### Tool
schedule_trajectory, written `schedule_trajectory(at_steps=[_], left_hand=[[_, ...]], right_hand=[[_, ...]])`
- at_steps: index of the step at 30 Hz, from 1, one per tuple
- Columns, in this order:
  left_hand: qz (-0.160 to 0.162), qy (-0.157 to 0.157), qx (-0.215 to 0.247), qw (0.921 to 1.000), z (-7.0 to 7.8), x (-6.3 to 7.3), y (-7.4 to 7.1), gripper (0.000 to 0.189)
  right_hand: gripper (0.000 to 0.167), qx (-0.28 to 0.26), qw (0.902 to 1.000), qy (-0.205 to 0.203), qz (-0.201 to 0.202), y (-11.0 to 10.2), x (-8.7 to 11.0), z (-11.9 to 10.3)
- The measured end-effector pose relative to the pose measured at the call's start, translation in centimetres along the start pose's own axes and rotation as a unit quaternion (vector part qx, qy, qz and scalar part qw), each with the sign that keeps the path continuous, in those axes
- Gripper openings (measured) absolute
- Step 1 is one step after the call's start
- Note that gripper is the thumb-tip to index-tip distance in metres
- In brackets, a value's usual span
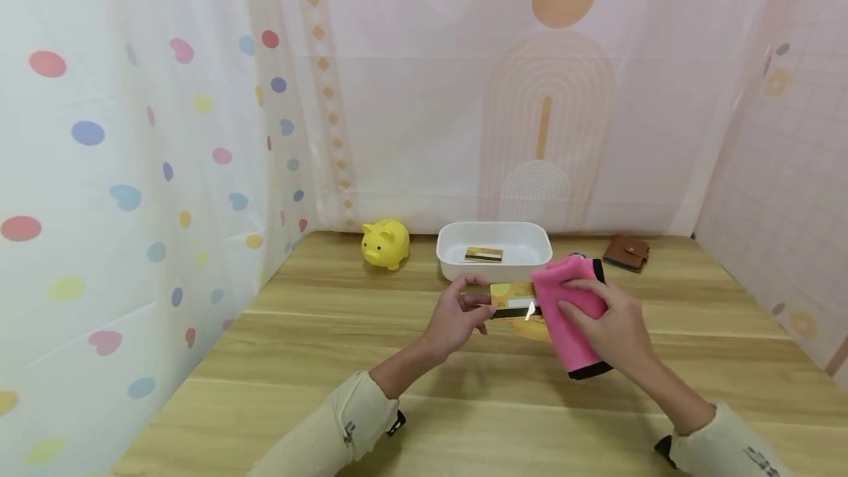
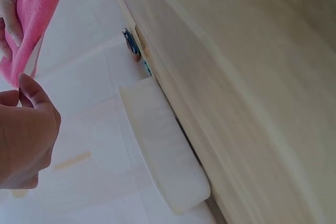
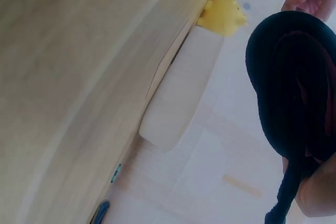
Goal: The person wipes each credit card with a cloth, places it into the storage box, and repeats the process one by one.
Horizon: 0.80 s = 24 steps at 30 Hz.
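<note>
My left hand (image 1: 458,316) pinches a gold card (image 1: 513,300) by its left end, above the table. The card has a dark stripe and a white strip. In my right hand (image 1: 612,326) is a folded pink cloth (image 1: 570,308) with black edging, which covers the card's right end. The left wrist view shows the left hand (image 2: 26,135) with its thumb and finger together at the cloth (image 2: 34,24). From the right wrist, the cloth's black edge (image 3: 275,87) hides most of the right hand.
A white tray (image 1: 457,269) stands behind the hands, with another gold card (image 1: 484,254) in it. To its left is a yellow piggy bank (image 1: 386,244); to its right lies a brown wallet (image 1: 626,252). A small dark-blue item shows partly behind the cloth. Curtains hang around the wooden table (image 1: 318,344).
</note>
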State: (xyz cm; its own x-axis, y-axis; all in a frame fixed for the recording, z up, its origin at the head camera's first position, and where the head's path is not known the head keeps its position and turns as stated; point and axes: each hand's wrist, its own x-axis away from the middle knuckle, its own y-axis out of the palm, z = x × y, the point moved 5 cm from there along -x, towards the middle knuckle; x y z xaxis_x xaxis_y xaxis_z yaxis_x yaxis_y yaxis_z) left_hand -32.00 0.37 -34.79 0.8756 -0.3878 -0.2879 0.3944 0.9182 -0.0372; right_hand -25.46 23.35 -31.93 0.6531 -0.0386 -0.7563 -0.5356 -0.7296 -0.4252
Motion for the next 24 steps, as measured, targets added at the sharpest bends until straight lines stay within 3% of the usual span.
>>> schedule_trajectory(at_steps=[8, 13, 24], left_hand=[[0.000, 0.010, -0.027, 0.9996, 0.1, -0.2, -0.5, 0.029], [0.000, 0.011, -0.019, 0.9998, 0.2, -0.3, -0.6, 0.031], [-0.029, 0.020, -0.022, 0.9991, 0.2, -0.3, -0.3, 0.034]], right_hand=[[0.026, -0.008, 0.9997, 0.024, -0.006, -0.9, -0.1, 0.4], [0.026, -0.004, 0.9995, 0.030, -0.006, -1.2, -0.2, 0.8], [0.025, -0.003, 0.9992, 0.036, -0.014, -1.2, -0.1, 1.1]])
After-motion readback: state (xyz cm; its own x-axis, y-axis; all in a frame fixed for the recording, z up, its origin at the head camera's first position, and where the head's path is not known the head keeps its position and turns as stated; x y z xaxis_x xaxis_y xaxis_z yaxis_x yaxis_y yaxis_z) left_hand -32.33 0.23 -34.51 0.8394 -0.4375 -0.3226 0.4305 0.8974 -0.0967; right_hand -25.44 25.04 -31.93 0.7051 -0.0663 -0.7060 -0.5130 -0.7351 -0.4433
